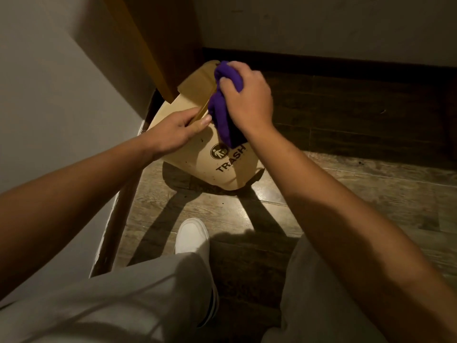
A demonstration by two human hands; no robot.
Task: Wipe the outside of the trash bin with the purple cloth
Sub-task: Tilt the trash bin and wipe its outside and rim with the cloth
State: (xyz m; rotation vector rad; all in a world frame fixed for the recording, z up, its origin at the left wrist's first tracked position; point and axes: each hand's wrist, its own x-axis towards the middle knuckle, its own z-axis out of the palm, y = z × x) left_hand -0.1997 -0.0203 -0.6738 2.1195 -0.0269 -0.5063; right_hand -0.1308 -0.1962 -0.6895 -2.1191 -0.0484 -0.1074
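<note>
Closest to the camera are the person's legs in light grey trousers (138,293), with one white shoe (191,235) planted on the wood-look floor (358,194). Both bare forearms reach forward from the bottom corners and throw long shadows across the boards.

A bit further out sits the trash bin (197,164) — tan, with a round litter icon and the word "TRASH" printed in black on the side facing the camera. It looks tipped over toward the right, its bottom edge touching the floor, tucked in the corner just beside the pale wall (49,82) on the left.

The left hand (176,129) grips the bin's top rim: the thumb lies flat on the outer face and the other fingers curl over the edge, out of sight inside. So it's closed around the rim, holding the bin steady.

The right hand (247,100) is bunched tight around the purple cloth (223,115), knuckles up, fingers fully curled. The cloth is scrunched, one end poking out above the fingers near the far rim, the rest hanging below the hand and lying against the bin's outer face just above the lettering.

Past that, a brown wooden panel (153,40) leans in from the upper left, and a dark baseboard (346,61) runs along the far wall.
</note>
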